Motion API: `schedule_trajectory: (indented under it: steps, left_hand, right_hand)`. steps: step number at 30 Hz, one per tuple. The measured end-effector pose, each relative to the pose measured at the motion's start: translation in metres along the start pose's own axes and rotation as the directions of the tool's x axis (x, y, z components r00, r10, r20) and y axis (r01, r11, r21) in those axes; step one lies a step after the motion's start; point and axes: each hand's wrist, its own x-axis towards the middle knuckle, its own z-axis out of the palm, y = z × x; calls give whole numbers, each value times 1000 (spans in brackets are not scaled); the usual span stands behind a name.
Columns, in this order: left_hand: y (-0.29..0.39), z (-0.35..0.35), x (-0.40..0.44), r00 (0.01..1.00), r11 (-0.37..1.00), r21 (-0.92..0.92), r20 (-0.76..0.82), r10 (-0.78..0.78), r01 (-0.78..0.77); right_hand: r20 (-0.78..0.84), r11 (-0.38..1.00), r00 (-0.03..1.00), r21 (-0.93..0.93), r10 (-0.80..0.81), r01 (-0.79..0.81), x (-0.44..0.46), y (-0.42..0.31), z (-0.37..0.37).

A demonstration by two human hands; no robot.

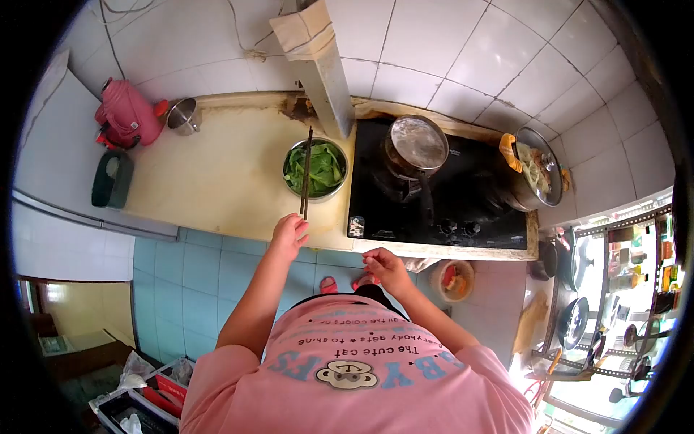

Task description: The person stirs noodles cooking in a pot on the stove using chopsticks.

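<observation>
My left hand (289, 236) is at the counter's front edge, fingers loosely bent and apart, close to the near ends of a pair of dark chopsticks (306, 173). The chopsticks lie across a metal bowl (343, 189) full of green leafy vegetables (327, 170). I see nothing held in that hand. In front of the stove edge, my right hand (388, 269) hangs with its fingers loosely curled and a little apart, and nothing shows in it. A pot with a long dark handle (418, 143) stands on the black cooktop (470, 188), with pale, cloudy liquid inside.
A lidded pot (535, 173) with an orange cloth on its handle stands at the cooktop's right. Leftward on the counter (224, 159) are a metal cup (183, 117), a pink kettle (131, 112) and a green container (110, 181). A bin (463, 289) stands on the floor.
</observation>
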Motion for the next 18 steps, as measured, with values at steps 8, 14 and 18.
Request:
schedule_trajectory:
  steps: [8,14,18]
  left_hand:
    - [8,8,19,1000,977,211,-2,6,-5]
    - [22,17,37,991,918,395,100,-85,39]
    - [19,21,38,987,917,399,141,-72,10]
  right_hand:
    - [1,999,1000,41,11,-11,3,3,-2]
    - [-9,999,999,10,39,-39,1,-5,0]
    - [-10,1000,1000,21,13,-13,3,-3,-1]
